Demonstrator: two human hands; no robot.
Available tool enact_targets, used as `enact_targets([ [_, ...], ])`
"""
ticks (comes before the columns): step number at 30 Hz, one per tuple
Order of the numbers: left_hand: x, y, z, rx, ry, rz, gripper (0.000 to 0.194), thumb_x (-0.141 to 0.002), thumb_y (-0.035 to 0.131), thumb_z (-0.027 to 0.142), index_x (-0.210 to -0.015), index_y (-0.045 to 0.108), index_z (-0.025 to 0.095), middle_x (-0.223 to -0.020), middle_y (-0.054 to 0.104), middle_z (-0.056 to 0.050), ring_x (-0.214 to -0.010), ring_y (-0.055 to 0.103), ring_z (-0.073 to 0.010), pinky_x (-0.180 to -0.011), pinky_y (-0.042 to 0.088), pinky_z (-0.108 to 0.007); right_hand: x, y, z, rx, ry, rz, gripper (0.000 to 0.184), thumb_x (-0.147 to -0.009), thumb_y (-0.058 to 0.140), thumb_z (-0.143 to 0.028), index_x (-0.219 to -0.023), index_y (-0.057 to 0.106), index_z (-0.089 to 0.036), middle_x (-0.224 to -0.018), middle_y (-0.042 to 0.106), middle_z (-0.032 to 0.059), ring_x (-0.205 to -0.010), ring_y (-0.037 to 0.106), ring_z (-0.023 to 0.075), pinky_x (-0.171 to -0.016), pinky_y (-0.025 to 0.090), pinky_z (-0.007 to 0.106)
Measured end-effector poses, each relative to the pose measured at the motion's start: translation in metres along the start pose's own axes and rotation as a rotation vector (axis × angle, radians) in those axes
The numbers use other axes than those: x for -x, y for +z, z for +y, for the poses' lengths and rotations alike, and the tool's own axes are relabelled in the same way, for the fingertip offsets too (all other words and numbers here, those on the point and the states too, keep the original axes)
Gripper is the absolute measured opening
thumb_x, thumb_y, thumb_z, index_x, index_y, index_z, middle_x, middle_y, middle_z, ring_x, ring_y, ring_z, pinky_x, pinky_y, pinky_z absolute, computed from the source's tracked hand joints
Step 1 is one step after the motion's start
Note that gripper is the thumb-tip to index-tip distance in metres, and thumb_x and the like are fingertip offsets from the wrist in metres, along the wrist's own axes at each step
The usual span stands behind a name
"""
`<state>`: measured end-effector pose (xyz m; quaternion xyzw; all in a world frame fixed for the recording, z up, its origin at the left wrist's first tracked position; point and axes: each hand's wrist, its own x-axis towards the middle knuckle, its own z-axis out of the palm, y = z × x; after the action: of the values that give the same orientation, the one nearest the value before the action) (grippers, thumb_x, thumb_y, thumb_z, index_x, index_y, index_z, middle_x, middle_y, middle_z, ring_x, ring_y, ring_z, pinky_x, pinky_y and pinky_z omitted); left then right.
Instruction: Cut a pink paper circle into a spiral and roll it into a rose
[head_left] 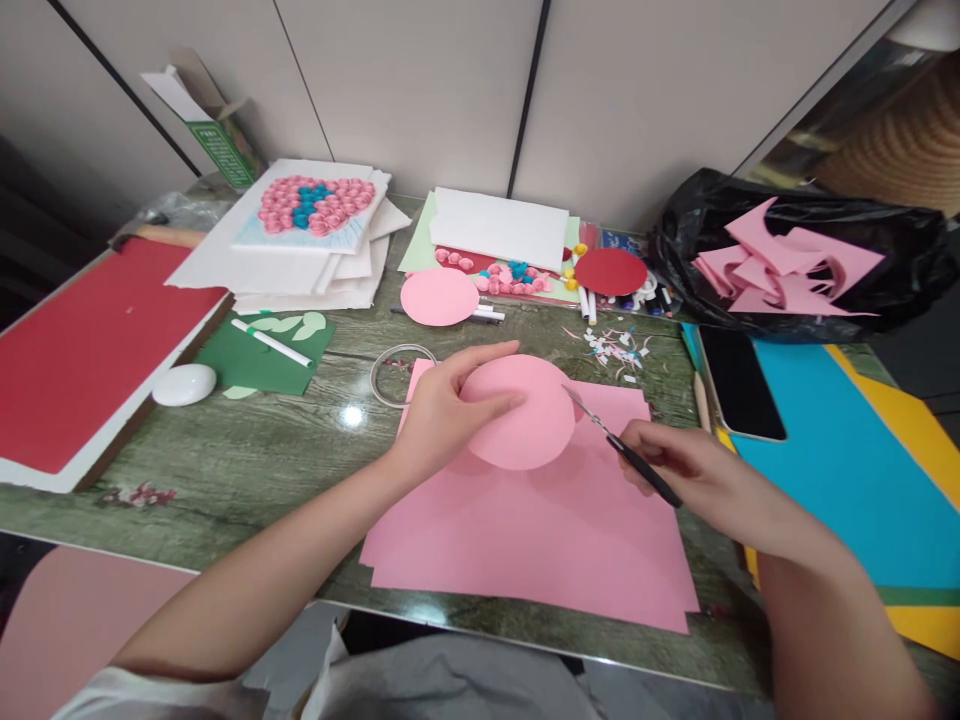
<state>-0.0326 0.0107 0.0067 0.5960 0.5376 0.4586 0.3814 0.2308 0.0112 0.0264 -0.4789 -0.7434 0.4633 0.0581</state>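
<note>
My left hand [465,395] pinches a pink paper circle [521,430] at its left side, thumb on top and fingers beneath. Scissors [641,468] with black handles are in my right hand [667,460]; their blades meet the circle's right edge. Whether the blades are parted is hard to make out. Below both hands lie pink paper sheets [540,550], stacked slightly askew. Another pink paper oval [439,297] lies farther back, beside some pens.
A tape roll [377,375] lies left of the sheets. Paper scraps [615,348] are scattered behind them. On the right are a phone [742,380], blue paper [847,460] and a black bag [690,215] with pink offcuts. White boards [217,265] and a red board [97,350] are left.
</note>
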Motion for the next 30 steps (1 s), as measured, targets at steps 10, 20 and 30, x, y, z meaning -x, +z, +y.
enact_targets([
  [10, 0.003, 0.005, -0.002, 0.021, -0.032, -0.041, 0.042, -0.070, 0.070, 0.029, -0.111, 0.064, 0.026, -0.118, 0.064, -0.003, -0.111, 0.057, -0.0219, -0.095, 0.046, -0.035, -0.003, 0.008, -0.005, -0.042, 0.009, 0.008, 0.023, -0.088, 0.041, -0.030, -0.067, 0.040, -0.021, -0.064, 0.041, -0.0032, -0.060, 0.039, 0.0116, -0.053, 0.030, 0.023],
  [20, 0.003, 0.006, -0.002, 0.035, -0.030, -0.055, 0.043, -0.069, 0.070, 0.029, -0.112, 0.063, 0.025, -0.119, 0.064, -0.003, -0.112, 0.057, -0.0222, -0.097, 0.045, -0.036, -0.005, 0.010, -0.007, -0.022, 0.017, 0.005, 0.025, -0.089, 0.041, -0.035, -0.068, 0.039, -0.021, -0.063, 0.040, -0.0035, -0.058, 0.035, 0.0118, -0.052, 0.027, 0.023],
  [30, 0.003, 0.005, 0.000, -0.005, -0.019, -0.034, 0.044, -0.069, 0.071, 0.028, -0.113, 0.062, 0.024, -0.119, 0.064, -0.003, -0.113, 0.057, -0.0217, -0.097, 0.045, -0.034, -0.004, 0.007, 0.000, -0.005, -0.002, -0.013, 0.020, -0.089, 0.039, -0.024, -0.069, 0.039, -0.021, -0.064, 0.041, -0.0039, -0.060, 0.038, 0.0113, -0.053, 0.027, 0.025],
])
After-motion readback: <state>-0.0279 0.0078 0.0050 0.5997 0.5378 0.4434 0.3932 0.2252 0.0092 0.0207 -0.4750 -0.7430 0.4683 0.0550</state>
